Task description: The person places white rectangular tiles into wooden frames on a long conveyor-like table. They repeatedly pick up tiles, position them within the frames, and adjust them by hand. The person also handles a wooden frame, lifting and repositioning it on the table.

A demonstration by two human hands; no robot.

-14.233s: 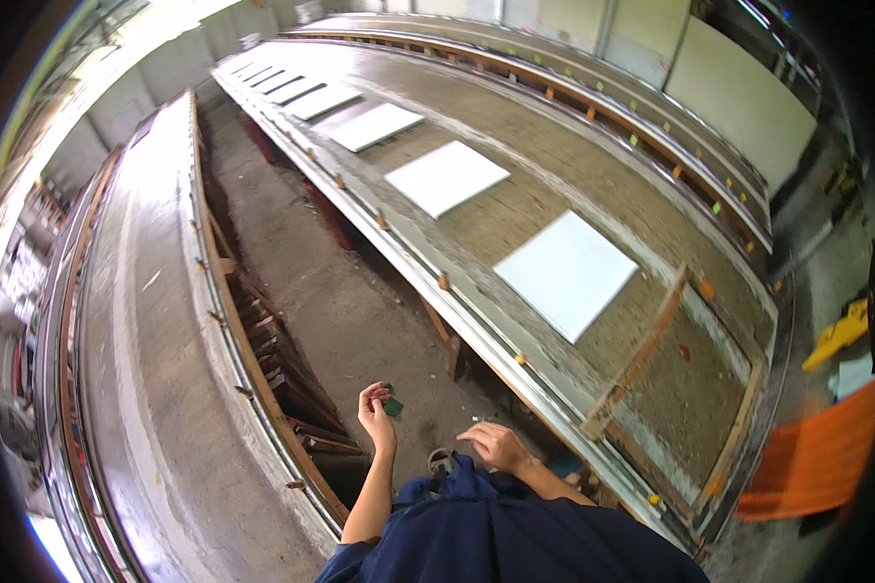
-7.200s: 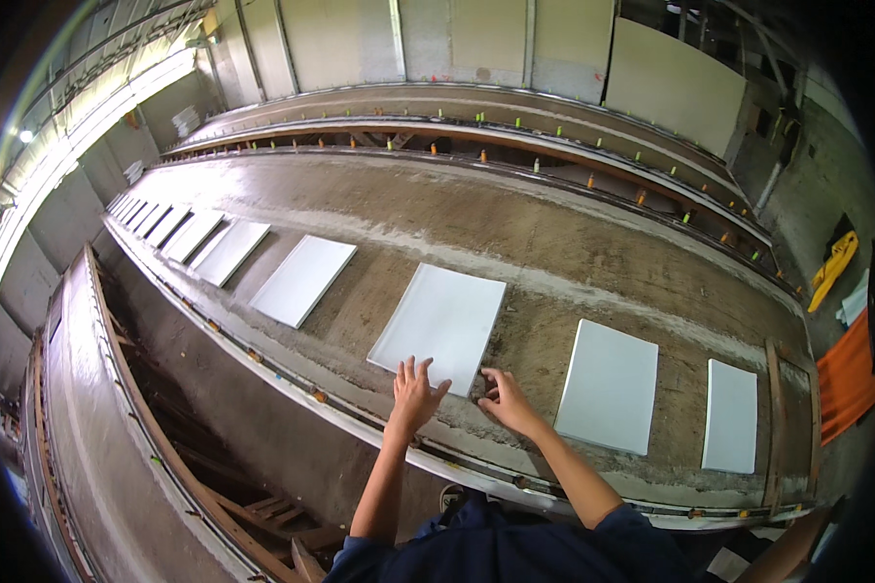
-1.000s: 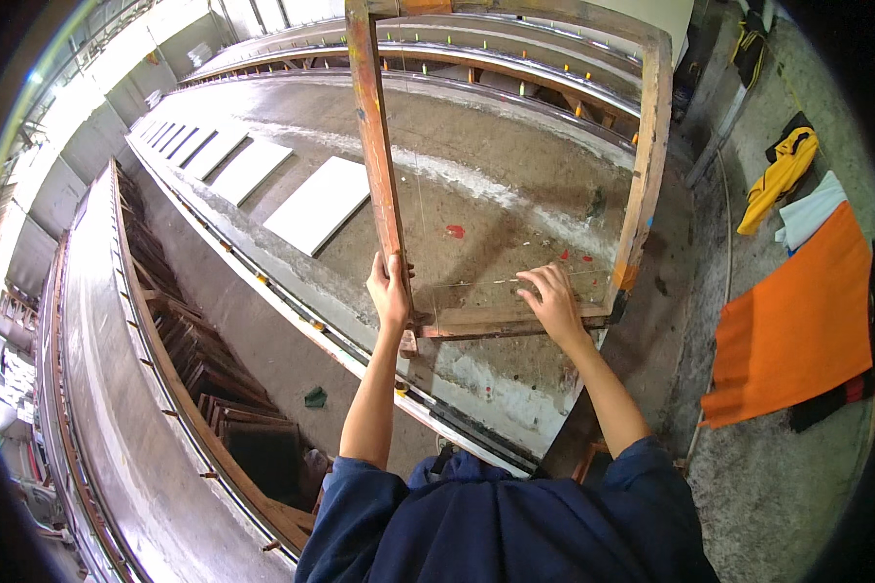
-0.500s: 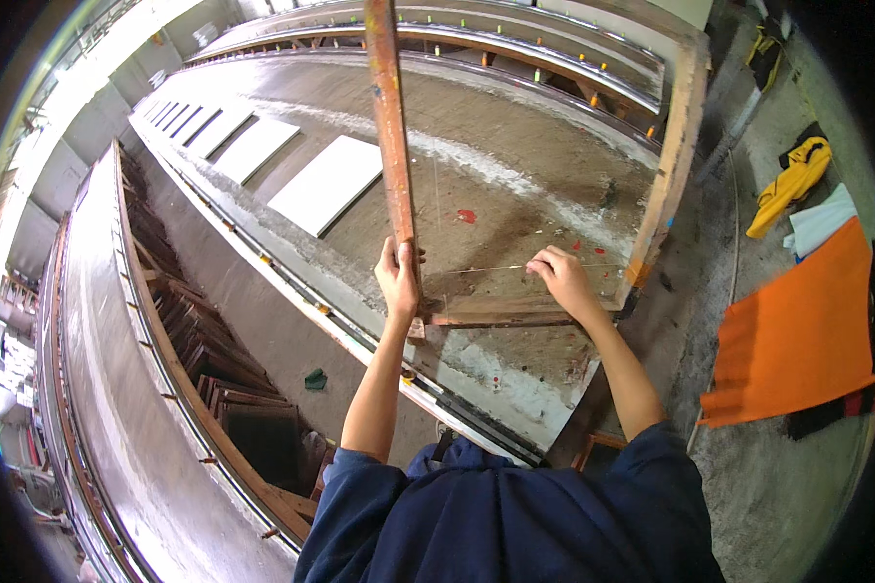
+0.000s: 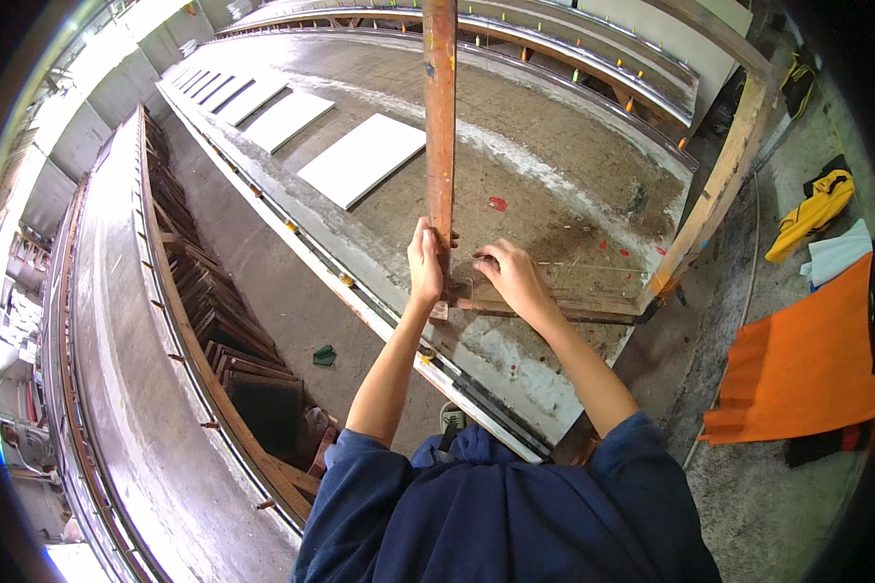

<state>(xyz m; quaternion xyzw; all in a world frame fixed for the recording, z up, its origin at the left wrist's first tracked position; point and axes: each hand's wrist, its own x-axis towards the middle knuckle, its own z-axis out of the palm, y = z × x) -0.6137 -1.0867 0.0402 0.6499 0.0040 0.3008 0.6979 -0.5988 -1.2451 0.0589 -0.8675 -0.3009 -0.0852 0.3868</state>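
Note:
A large wooden frame (image 5: 439, 126), paint-stained, stands over the near end of a long table. My left hand (image 5: 425, 262) is wrapped round the lower part of its left bar, with fingertips showing on the far side. Just right of that bar is my right hand (image 5: 510, 275), its thumb and forefinger pinched together. A thin pale string (image 5: 593, 264) runs from about the right hand towards the frame's right bar (image 5: 719, 194). Whatever lies between the pinched fingertips is too small to make out.
White rectangular panels (image 5: 362, 160) lie in a row along the long table (image 5: 574, 165). Another long table (image 5: 97, 321) is on the left, with dark frames (image 5: 233, 330) stacked beneath it. Orange cloth (image 5: 797, 360) and a yellow garment (image 5: 812, 214) are at the right.
My right hand has moved left along the string, close to the left bar. My left hand keeps its hold on the bar. The whole view has shifted slightly.

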